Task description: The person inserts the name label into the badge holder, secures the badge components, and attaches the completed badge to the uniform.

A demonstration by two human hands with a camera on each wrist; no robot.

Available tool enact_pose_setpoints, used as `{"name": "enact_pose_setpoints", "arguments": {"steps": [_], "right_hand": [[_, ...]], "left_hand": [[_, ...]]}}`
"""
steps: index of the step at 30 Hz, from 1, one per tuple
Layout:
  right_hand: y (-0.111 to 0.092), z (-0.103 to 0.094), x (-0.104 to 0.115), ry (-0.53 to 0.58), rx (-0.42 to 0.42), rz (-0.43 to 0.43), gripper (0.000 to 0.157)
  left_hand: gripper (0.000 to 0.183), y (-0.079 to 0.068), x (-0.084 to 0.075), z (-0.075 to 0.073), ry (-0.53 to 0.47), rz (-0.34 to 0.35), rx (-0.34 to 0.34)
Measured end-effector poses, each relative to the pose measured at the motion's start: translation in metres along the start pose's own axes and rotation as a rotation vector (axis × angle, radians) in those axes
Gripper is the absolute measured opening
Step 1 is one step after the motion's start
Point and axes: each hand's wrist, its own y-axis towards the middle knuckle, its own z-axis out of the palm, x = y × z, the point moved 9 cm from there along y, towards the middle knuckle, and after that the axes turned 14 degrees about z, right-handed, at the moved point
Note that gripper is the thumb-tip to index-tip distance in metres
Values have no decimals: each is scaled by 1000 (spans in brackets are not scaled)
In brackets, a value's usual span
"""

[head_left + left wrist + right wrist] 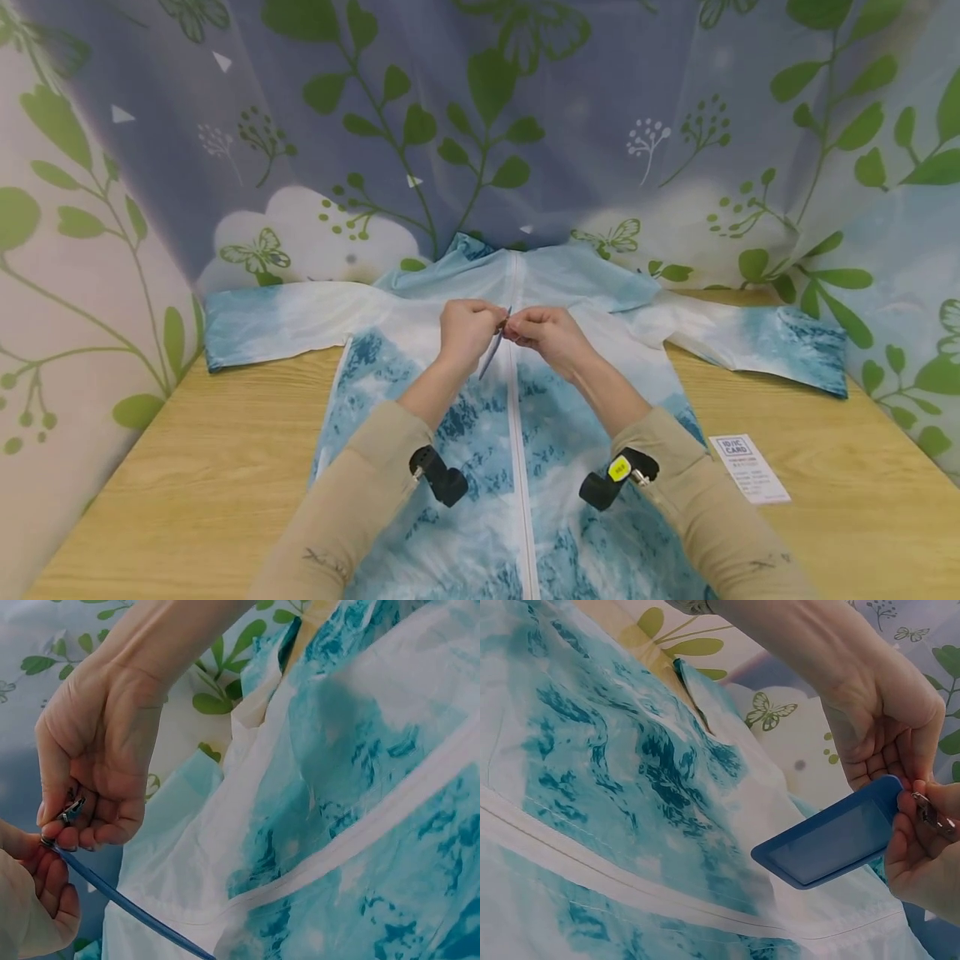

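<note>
My left hand (468,332) pinches the top end of a blue card holder (832,836), which has a clear window and hangs down tilted. Beside it, my right hand (553,335) pinches a small metal clip (932,815) between thumb and fingers. The fingertips of both hands meet at the holder's top, so whether clip and holder are joined is hidden. In the left wrist view the holder shows almost edge-on. Both hands are above the chest of a blue-and-white zip jacket (442,454) spread flat with its sleeves out.
A white card (750,468) printed "ID/IC CARD" lies on the wooden table (217,450), right of the jacket. Patterned curtains (570,142) with leaves and butterflies stand behind and at both sides. Small black cameras (442,477) are strapped to both wrists.
</note>
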Motion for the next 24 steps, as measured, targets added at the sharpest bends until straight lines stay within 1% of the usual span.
{"name": "enact_pose_setpoints", "arguments": {"steps": [5, 10, 14, 15, 19, 21, 24], "right_hand": [[2, 2, -3, 19, 7, 12, 21], [2, 3, -2, 13, 18, 21, 21], [3, 5, 0, -32, 28, 57, 24], [3, 6, 1, -60, 28, 64, 25], [4, 3, 4, -153, 6, 86, 27], [4, 1, 5, -167, -4, 88, 26], [3, -1, 7, -150, 2, 74, 22]], "left_hand": [[17, 0, 2, -1, -1, -9, -20], [18, 2, 1, -2, 1, 14, -23], [19, 1, -3, -5, 15, 30, -20], [19, 1, -4, -5, 16, 33, -19], [19, 0, -7, -5, 26, 52, 3], [19, 1, -8, -4, 36, 65, 25], [20, 2, -10, -2, 65, 81, 61]]}}
